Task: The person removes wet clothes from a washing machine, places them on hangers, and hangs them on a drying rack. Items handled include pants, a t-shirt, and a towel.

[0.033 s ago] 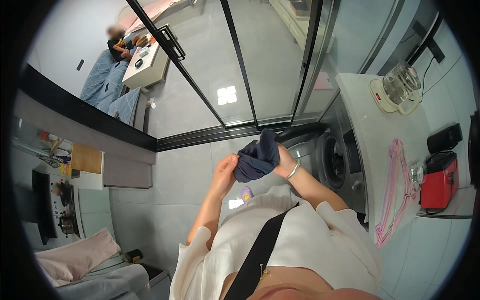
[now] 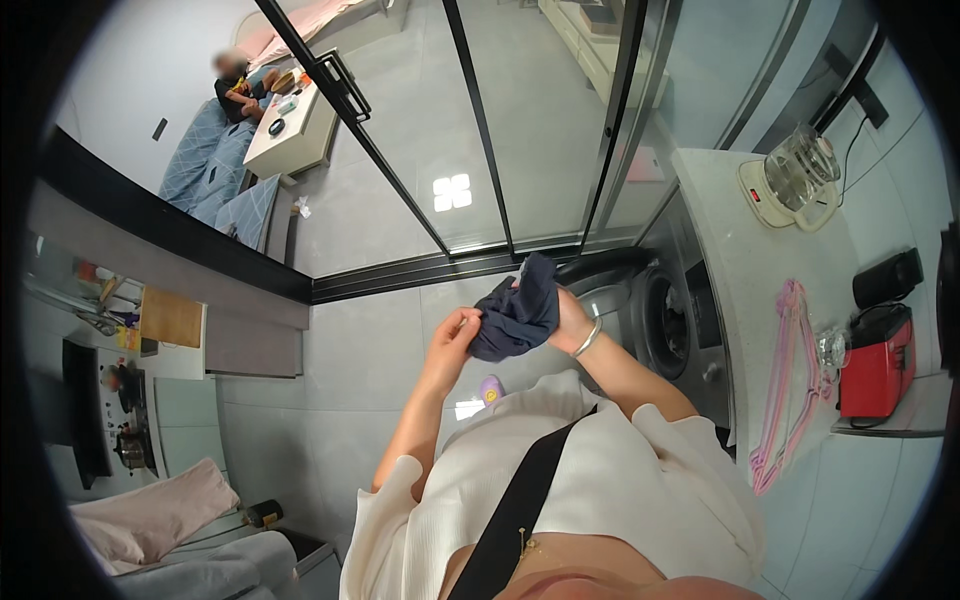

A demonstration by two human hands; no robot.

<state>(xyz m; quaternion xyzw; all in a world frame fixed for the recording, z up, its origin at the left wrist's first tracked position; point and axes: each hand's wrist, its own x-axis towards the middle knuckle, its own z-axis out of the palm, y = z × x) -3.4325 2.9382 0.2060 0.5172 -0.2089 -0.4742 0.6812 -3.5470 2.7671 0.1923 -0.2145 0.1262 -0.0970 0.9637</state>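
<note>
A crumpled dark navy piece of clothing (image 2: 513, 322) hangs between my two hands in front of my body; its exact kind is hard to tell. At its left edge, my left hand (image 2: 452, 342) pinches the cloth between thumb and fingers. My right hand (image 2: 571, 322), with a silver bangle at the wrist, grips the other side, its fingertips partly hidden behind the fabric. Just right of my right hand stands a dark grey front-loading washing machine (image 2: 712, 325), its round door (image 2: 605, 298) swung open toward the glass partition.
Pink hangers (image 2: 783, 385) lie on the white countertop (image 2: 735, 220) at right, near a glass kettle (image 2: 800, 175) and a red box-shaped appliance (image 2: 878, 365). Ahead runs a black-framed glass sliding door (image 2: 450, 130). Beyond it a person (image 2: 238, 92) sits by a low table. A stove (image 2: 125, 400) is at left.
The clothing is bunched slightly differently, its top fold a little higher. My left hand has shifted very slightly right.
</note>
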